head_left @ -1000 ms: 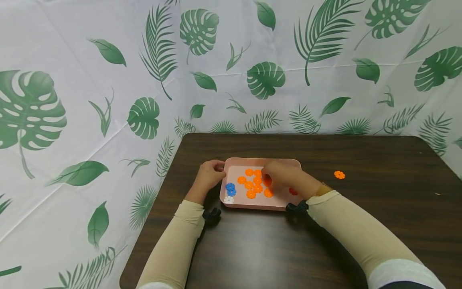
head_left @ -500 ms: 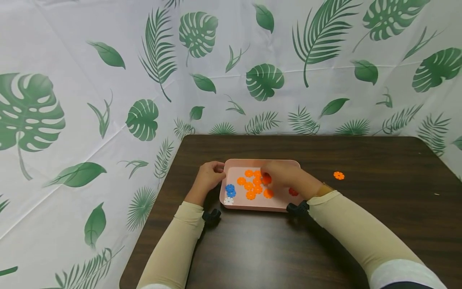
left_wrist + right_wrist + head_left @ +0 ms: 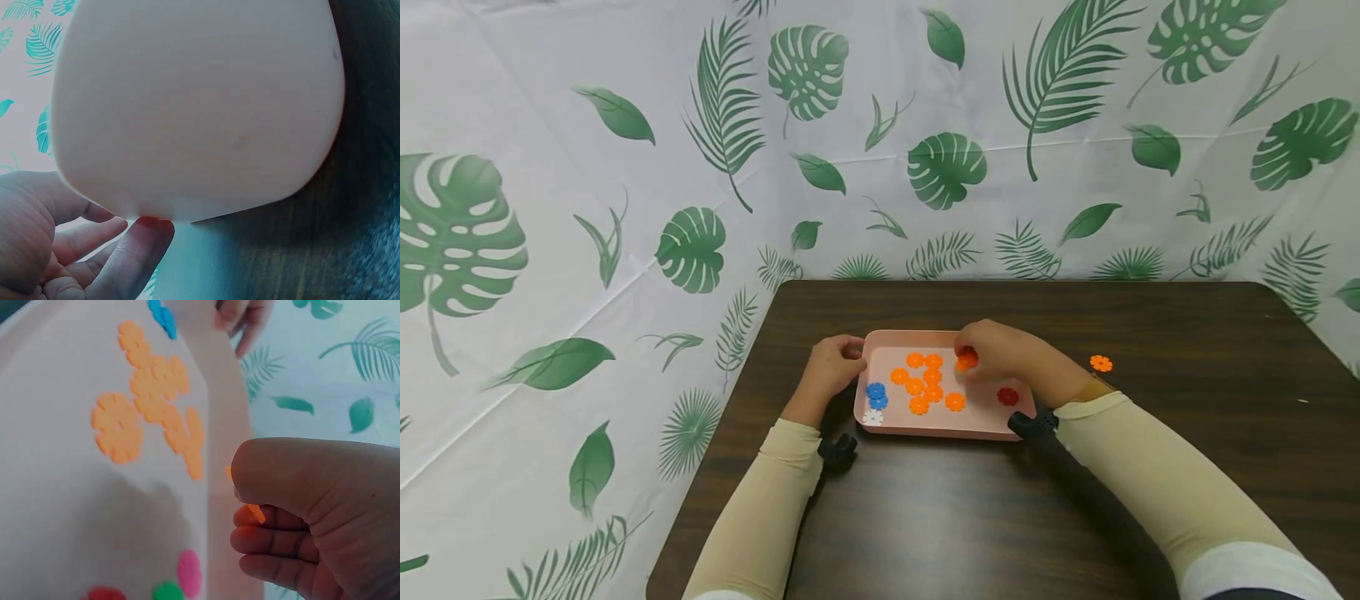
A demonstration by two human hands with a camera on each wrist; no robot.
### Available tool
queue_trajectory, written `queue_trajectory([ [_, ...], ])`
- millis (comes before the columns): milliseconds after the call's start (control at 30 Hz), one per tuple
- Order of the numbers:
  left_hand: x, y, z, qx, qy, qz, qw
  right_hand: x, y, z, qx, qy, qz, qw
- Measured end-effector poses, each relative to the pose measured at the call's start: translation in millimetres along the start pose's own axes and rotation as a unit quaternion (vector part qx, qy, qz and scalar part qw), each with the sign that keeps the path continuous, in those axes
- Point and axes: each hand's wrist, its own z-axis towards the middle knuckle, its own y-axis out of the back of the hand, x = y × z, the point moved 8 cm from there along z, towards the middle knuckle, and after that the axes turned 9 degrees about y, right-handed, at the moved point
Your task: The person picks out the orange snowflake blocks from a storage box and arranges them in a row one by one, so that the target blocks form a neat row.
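A shallow pink tray (image 3: 940, 431) lies on the table. At its left end my left hand (image 3: 831, 367) pinches the rim; in the left wrist view the thumb (image 3: 140, 250) touches the edge of the tray (image 3: 200, 112). My right hand (image 3: 1003, 354) pinches an orange notched disc (image 3: 966, 361) over the tray's back right part. Several loose orange discs (image 3: 932, 377) sit in the middle of the tray. Blue discs (image 3: 877, 392) and a white disc (image 3: 873, 417) lie at its left, a red disc (image 3: 1007, 397) at its right. My right hand hides the far right corner.
Another orange disc (image 3: 1101, 363) lies on the dark wooden table (image 3: 925, 517), right of the tray. The right wrist view also shows a pink disc (image 3: 189, 574) and a green disc (image 3: 167, 592) in the tray. A leaf-patterned cloth (image 3: 865, 75) hangs behind.
My right hand has moved right and up from the orange group with one orange disc between its fingers, uncovering more of the red disc. The left hand stays at the tray's rim.
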Motion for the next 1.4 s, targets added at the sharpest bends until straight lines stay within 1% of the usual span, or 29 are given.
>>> queue_trajectory([
  [200, 2.2, 0.3, -0.4, 0.003, 0.007, -0.001, 1.0, -10, 21, -18.9, -0.028, -0.002, -0.006, 0.9996],
  [300, 3.8, 1.6, -0.8, 0.001, 0.011, 0.0, 0.9999, -19, 30, -31.2, -0.045, -0.013, -0.002, 0.9989],
  [500, 5.6, 2.1, -0.7, -0.003, 0.011, 0.001, 0.9999, -47, 44, -61.9, -0.077, -0.052, 0.013, 0.9955],
  [733, 7.0, 1.0, 0.0, 0.002, 0.02, -0.006, 0.9998, -81, 55, -103.8, -0.109, -0.079, 0.018, 0.9907],
  [900, 5.3, 0.4, -0.4, 0.002, 0.02, -0.003, 0.9998, -104, 58, -133.7, -0.125, -0.103, 0.023, 0.9866],
  [1100, 3.6, -1.2, -1.9, 0.001, 0.02, 0.002, 0.9998, -131, 52, -165.5, -0.126, -0.118, 0.025, 0.9846],
  [1300, 2.5, -1.8, -2.4, 0.002, 0.021, -0.001, 0.9998, -153, 49, -187.9, -0.133, -0.139, 0.016, 0.9813],
  [1400, 1.2, -2.1, -2.9, 0.004, 0.023, -0.006, 0.9997, -162, 46, -197.6, -0.136, -0.153, 0.027, 0.9785],
])
